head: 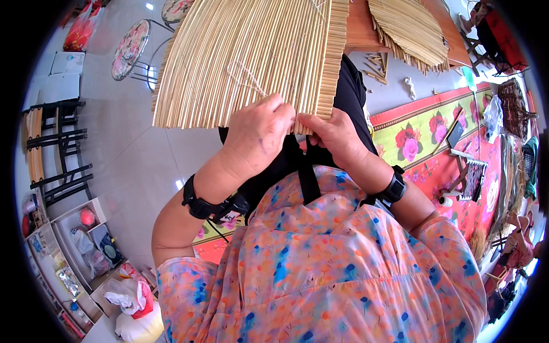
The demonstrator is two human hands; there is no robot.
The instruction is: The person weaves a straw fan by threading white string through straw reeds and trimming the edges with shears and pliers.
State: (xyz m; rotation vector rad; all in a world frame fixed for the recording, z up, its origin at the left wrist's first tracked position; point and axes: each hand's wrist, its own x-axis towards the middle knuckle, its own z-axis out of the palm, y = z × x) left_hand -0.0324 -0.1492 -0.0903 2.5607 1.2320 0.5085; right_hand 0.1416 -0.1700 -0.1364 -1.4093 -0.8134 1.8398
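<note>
A panel of straw-coloured stalks [223, 55], laid side by side and stitched together, stretches away from my lap. My left hand [261, 130] is over its near edge, fingertips pinched together. A looped white thread [242, 75] lies on the stalks and runs in under that hand; what the fingertips pinch is mostly hidden. Just to the right, my right hand [341, 135] grips the near edge of the panel, thumb on top and fingers curled below. The two hands nearly meet at the edge.
Another stalk panel [411, 30] lies on a brown wooden table [364, 25]. Cut stalk pieces [375, 70] are on the floor beneath. A folding stool [469, 176] stands on the floral mat [463, 128] at right. Round floral stools [131, 49] and open storage boxes [75, 240] are at left.
</note>
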